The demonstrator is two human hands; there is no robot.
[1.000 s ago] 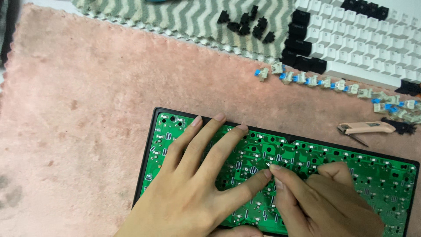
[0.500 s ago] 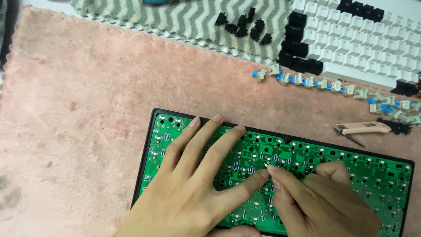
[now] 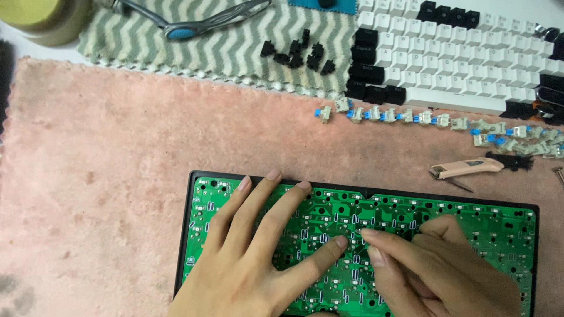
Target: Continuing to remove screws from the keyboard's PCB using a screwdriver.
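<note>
A green keyboard circuit board (image 3: pixel 470 226) in a black frame lies on a pink fuzzy mat (image 3: pixel 106 176). My left hand (image 3: pixel 252 252) rests flat on the board's left half, fingers spread, thumb pointing right. My right hand (image 3: pixel 435 270) sits on the board's middle with curled fingers, its index and thumb tips pressing the board beside my left thumb tip. Whether anything small is pinched between those fingertips is hidden.
A row of loose beige-and-blue key switches (image 3: pixel 435 120) lies behind the board. A white and black keycap set (image 3: pixel 464 58) is at the back right, black parts (image 3: pixel 296 53) and a blue-handled tool (image 3: pixel 200 23) on a zigzag cloth (image 3: pixel 223 53). A small beige tool (image 3: pixel 467 168) lies right.
Both hands and the board sit slightly lower in view as the camera tilted up. My right fingertips have shifted a little on the board near my left thumb.
</note>
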